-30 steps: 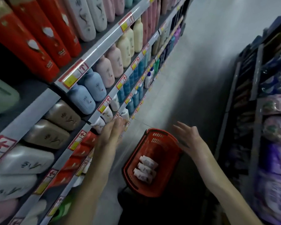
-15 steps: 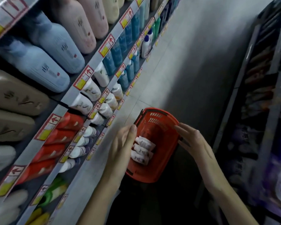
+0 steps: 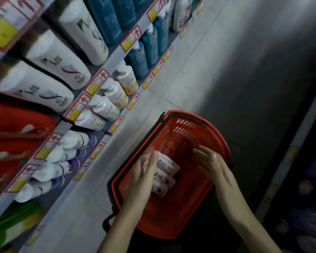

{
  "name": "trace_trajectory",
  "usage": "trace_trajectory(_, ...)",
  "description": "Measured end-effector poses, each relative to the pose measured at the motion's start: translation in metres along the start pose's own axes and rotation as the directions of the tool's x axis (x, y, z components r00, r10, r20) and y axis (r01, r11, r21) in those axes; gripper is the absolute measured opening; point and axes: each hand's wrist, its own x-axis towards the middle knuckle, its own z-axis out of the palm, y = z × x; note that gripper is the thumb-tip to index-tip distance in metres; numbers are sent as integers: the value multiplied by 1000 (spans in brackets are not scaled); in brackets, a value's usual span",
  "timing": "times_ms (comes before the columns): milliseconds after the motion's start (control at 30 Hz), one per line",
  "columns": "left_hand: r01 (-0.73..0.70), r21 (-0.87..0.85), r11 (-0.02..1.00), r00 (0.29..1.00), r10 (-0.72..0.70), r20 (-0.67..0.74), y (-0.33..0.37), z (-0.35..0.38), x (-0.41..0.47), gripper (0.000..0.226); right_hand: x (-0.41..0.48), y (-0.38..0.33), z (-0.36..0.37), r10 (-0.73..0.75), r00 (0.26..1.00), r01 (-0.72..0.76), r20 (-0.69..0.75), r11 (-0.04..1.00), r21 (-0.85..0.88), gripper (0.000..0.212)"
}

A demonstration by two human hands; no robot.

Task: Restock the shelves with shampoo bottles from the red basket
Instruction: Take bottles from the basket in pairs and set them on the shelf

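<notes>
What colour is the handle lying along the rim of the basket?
Black, against the red basket; the handle shows best in the head view.

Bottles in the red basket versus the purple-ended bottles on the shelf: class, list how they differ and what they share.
The basket bottles lie flat in the red basket; the purple-ended bottles sit in rows on the shelf. The basket bottles show busy printed labels; the purple-ended bottles are plain white with a thin dark line. The left hand overlaps the basket bottles; nothing touches the purple-ended bottles. Both are mainly white.
</notes>
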Motion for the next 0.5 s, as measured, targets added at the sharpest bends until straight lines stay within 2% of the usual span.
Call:
trace_trajectory(167,87,-12,996,996,-87,-8,-57,19,71,45,44,51,14,-56,998,53,-30,996,-75,59)
trace_trajectory(367,173,5,985,983,-172,-59,-135,33,142,40,108,129,29,57,998,-51,36,988,-143,58)
trace_trajectory(433,205,13,979,975,-203,-92,-161,37,159,47,125,150,33,87,995,-78,49,983,-169,54)
trace_trajectory(500,250,49,967,960,-241,-140,-187,42,176,66,140,167,35,88,995,-76,49,975,-211,47)
